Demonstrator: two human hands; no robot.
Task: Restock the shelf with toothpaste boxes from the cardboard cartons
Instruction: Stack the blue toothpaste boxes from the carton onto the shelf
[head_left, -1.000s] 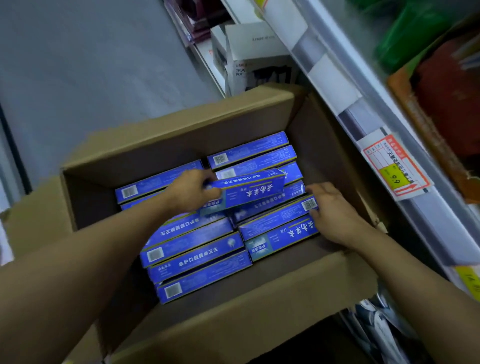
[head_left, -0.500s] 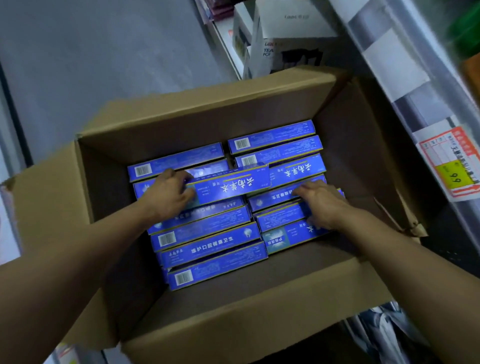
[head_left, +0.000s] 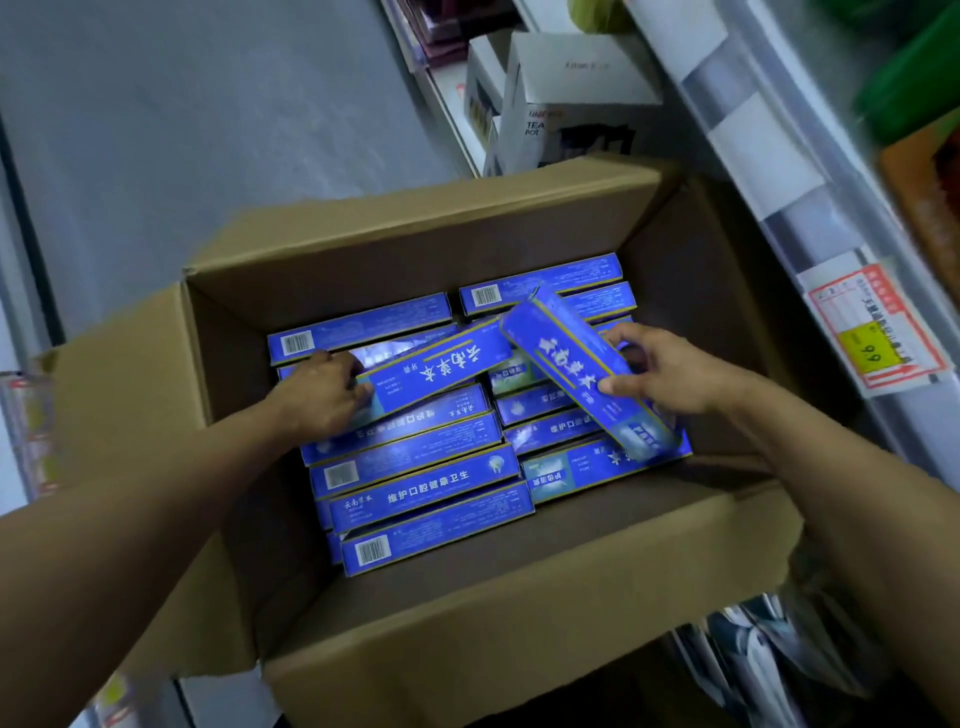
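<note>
The step in hand is picking stock from the open cardboard carton (head_left: 467, 644). The left hand (head_left: 324, 397) grips one toothpaste box (head_left: 439, 369), and the right hand (head_left: 670, 371) grips another, tilted box (head_left: 576, 364). Next, both boxes must lift clear and go to the shelf (head_left: 810, 208) on the right.

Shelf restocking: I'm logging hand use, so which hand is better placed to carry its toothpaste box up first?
Right, probably. The right hand grips a tilted box already lifted off the stack, next to the shelf edge. The left hand holds a flatter box farther away.
</note>
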